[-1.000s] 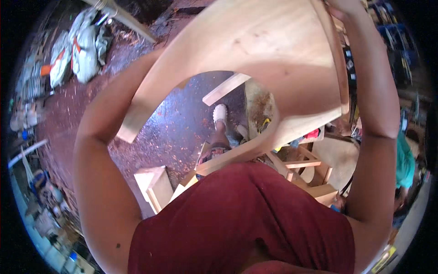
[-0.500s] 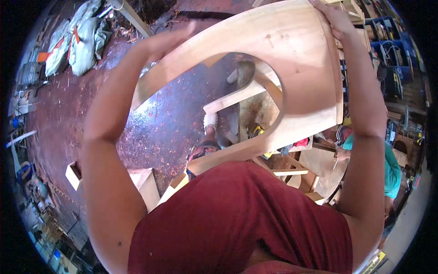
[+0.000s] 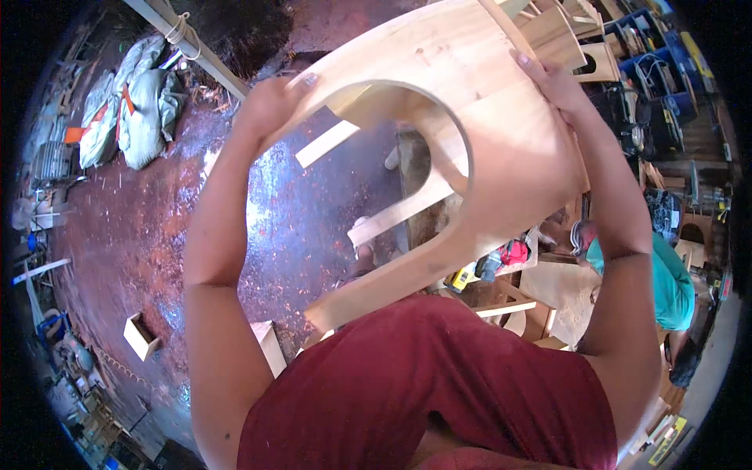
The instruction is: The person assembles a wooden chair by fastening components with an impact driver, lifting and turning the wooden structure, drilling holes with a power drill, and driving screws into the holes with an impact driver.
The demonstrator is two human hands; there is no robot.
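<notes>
A pale wooden frame (image 3: pixel 517 125) with a wide arch-shaped cutout is held up in front of my chest, its two legs pointing left. A second wooden panel with a curved cutout (image 3: pixel 407 215) shows through the opening. My left hand (image 3: pixel 274 106) grips the outer edge of the far leg, thumb on its upper face. At the right end my right hand (image 3: pixel 554 88) is closed over the frame's straight edge, its fingers partly hidden. The near leg (image 3: pixel 345 301) lies close to my red shirt.
Another person in a green shirt (image 3: pixel 670 282) is at the right. Red and yellow tools (image 3: pixel 511 253) lie below the frame. Pale sacks (image 3: pixel 141 117), a post tied with rope (image 3: pixel 196 55), and a small wooden box (image 3: pixel 141 337) stand left. Blue crates (image 3: pixel 654 66) are at far right.
The frame has tilted and shifted slightly left. My left hand, blurred beside the far leg before, now grips it. My right hand sits lower along the right edge.
</notes>
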